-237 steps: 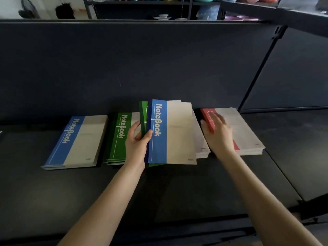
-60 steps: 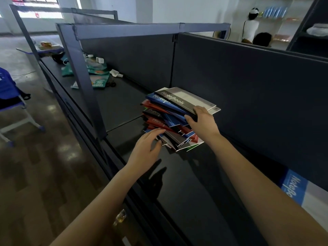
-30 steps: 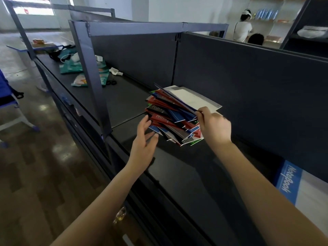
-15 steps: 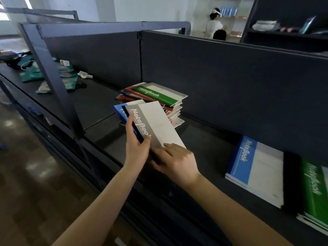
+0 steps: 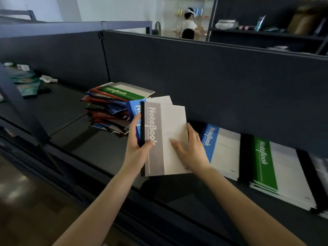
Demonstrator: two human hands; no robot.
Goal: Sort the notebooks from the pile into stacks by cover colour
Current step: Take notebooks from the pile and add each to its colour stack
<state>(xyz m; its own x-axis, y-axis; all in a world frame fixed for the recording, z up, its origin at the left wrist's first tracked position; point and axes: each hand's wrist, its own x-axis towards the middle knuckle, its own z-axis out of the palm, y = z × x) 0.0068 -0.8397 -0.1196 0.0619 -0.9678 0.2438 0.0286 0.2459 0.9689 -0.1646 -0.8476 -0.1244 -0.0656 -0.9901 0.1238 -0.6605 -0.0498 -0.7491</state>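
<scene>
My left hand (image 5: pixel 137 150) grips the spine side of a grey-banded notebook (image 5: pixel 166 125), with a blue notebook (image 5: pixel 134 108) held behind it. My right hand (image 5: pixel 190 150) holds the grey notebook's right edge, thumb on the cover and fingers behind it. The mixed pile (image 5: pixel 108 109) lies behind and to the left on the dark shelf (image 5: pixel 99 150), a green notebook on top. To the right lie a blue stack (image 5: pixel 221 148) and a green stack (image 5: pixel 276 169).
A dark partition wall (image 5: pixel 213 77) backs the shelf. A metal post (image 5: pixel 19 102) stands at the left front. Green packets (image 5: pixel 26 82) lie on the far left shelf. A person (image 5: pixel 189 23) stands in the background. Another stack (image 5: pixel 321 167) is cut off at the right edge.
Both hands took the grey and blue notebooks off the pile and carried them right, toward the sorted stacks. My view has swung right, showing more of the blue and green stacks.
</scene>
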